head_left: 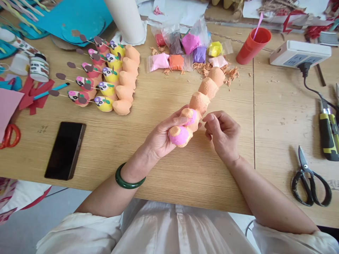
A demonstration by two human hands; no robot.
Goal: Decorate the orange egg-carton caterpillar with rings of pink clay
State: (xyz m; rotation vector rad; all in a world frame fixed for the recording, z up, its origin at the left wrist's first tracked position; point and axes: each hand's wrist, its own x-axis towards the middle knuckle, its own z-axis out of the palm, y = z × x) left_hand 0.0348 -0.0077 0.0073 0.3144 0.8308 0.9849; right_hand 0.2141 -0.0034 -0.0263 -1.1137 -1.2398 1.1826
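Note:
My left hand, a green bangle on its wrist, is closed around the lower end of a strip of orange-painted egg carton cups. The strip slants up and away to the right. Pink clay covers parts of its two nearest cups, whose tips stay orange. My left thumb lies across the second cup. Just right of the strip, my right hand has its fingers curled and thumb against the index finger; whether anything small is between them is hidden. Beyond the strip lie bags of coloured clay.
Decorated egg-carton strips with sticks stand at the left, near a phone. A red cup, power strip, utility knife and black-handled scissors are on the right. Orange shavings lie beyond the strip.

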